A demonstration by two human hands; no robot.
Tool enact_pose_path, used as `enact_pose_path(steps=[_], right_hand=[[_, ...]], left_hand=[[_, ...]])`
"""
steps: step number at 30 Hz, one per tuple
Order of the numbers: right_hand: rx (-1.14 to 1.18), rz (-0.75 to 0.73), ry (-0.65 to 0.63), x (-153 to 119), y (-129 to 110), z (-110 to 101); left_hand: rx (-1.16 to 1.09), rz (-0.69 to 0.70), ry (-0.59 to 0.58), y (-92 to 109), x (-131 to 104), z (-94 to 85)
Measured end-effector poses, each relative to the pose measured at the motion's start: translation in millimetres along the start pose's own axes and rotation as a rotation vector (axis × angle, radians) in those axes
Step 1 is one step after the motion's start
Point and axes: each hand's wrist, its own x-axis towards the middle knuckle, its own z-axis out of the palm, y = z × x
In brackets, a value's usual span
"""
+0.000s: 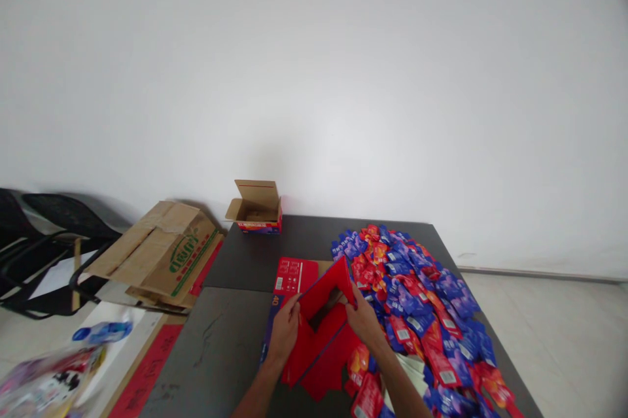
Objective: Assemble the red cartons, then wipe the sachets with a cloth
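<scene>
Both hands hold a red carton with its flaps spread, above the dark table. My left hand (285,328) grips the left side of the red carton (314,349). On the opposite side, my right hand (363,316) has its fingers at the upper right edge. A gap in the carton shows between the hands. Behind and beneath it lies a red and blue printed box (296,272), partly covered. Right of my right hand spreads a large heap of small red and blue packets (405,274). Pale green sheets (411,375) lie near my right forearm.
An open small box (258,209) stands at the table's (314,235) back left corner. Left of the table are a large cardboard box (171,248), a blue-capped bottle (103,331), a plastic bag (56,382) and a black chair (53,235). A white wall (343,78) rises behind.
</scene>
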Motion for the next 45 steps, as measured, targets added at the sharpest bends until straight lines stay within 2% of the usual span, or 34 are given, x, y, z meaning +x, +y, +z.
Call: enact_pose_path(steps=[3,7,11,15,21,26,29,36,41,45], right_hand=[[0.012,-0.029,-0.099,0,-3,-15],[0.047,-0.090,-0.113,1,-4,-25],[0.105,-0.127,-0.150,3,8,-24],[0.152,-0.120,-0.205,7,22,-19],[0.024,-0.092,-0.010,11,21,-15],[-0.035,-0.100,0.049,8,28,-10],[-0.043,-0.146,0.047,8,37,-9],[-0.045,-0.210,-0.121,17,58,-11],[-0.050,-0.175,-0.199,14,83,1],[-0.020,-0.153,-0.162,16,96,12]], left_hand=[[-0.034,-0.010,0.064,8,8,-5.2],[-0.121,-0.040,0.120,20,22,-12.1],[-0.139,-0.045,0.131,21,35,-15.9],[-0.038,-0.001,0.122,19,42,-16.4],[-0.001,0.034,0.142,27,42,-16.1],[-0.021,0.016,0.185,31,42,-13.6],[-0.004,0.008,0.226,29,44,-12.0],[0.062,-0.002,0.312,13,51,-8.8],[0.140,-0.034,0.289,-8,54,-2.6],[0.186,-0.044,0.274,-16,60,-1.8]])
